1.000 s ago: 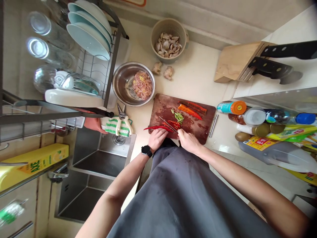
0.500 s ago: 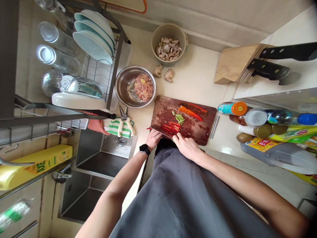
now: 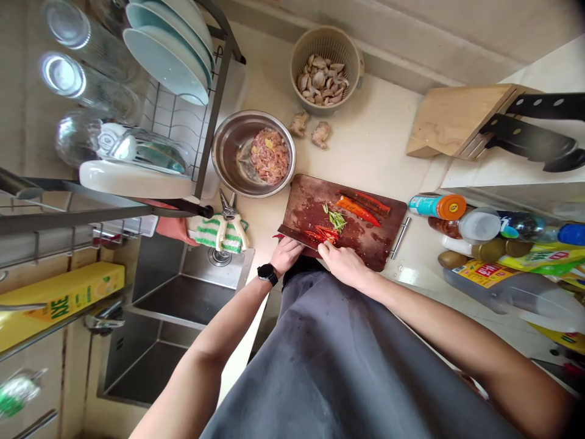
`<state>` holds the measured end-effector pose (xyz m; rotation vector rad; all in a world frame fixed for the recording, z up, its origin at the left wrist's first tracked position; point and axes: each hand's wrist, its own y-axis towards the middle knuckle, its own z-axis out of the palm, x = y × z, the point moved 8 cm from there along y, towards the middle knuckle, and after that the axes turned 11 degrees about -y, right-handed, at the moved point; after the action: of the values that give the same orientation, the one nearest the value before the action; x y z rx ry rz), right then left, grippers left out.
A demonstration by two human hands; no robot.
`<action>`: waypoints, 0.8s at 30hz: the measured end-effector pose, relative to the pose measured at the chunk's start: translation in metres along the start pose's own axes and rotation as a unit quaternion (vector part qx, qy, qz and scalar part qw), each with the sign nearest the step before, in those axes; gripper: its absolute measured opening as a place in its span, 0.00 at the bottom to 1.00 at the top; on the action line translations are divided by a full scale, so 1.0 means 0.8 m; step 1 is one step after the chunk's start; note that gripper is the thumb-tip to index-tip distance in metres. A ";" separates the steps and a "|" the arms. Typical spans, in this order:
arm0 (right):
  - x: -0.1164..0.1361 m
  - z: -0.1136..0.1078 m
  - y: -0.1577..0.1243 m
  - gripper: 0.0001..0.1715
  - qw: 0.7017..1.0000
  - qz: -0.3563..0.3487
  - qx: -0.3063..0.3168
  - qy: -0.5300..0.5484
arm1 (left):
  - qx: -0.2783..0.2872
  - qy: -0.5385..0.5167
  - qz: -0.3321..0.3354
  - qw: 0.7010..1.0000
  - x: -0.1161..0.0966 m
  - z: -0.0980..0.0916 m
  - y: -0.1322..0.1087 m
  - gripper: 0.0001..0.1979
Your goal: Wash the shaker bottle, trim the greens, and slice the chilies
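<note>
A brown cutting board lies at the counter's front edge. My right hand is wrapped round the handle of a dark-bladed knife, whose blade reaches left over the board's near edge. My left hand is bent close against the blade at the board's near left corner, on a red chili whose tip shows beyond the blade. Sliced red chili lies just behind the blade. Beyond it are green strips and larger red chili pieces.
A steel bowl of raw meat, ginger pieces and a basket of garlic stand behind. Scissors lie on a striped cloth by the sink at left; a knife block and bottles are at right.
The view has shifted slightly, with the bowl and basket appearing larger. The knife blade has tilted or lifted a little beside my left hand; both hands keep nearly the same places.
</note>
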<state>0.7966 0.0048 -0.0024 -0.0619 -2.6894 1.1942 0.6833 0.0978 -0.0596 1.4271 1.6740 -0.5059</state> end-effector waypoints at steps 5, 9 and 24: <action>-0.005 0.007 -0.005 0.22 1.000 0.014 -0.007 -0.002 | -0.011 -0.001 0.002 1.000 -0.003 0.000 -0.002 0.14; 0.003 0.001 -0.016 0.22 1.000 -0.002 -0.021 -0.020 | -0.020 0.001 0.007 1.000 -0.001 0.001 -0.008 0.14; 0.016 -0.011 0.021 0.19 1.000 -0.023 -0.008 -0.019 | -0.005 0.016 -0.017 1.000 0.002 0.002 -0.010 0.16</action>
<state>0.7849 0.0245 -0.0070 0.0214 -2.7180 1.1721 0.6765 0.0951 -0.0633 1.4091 1.7265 -0.4944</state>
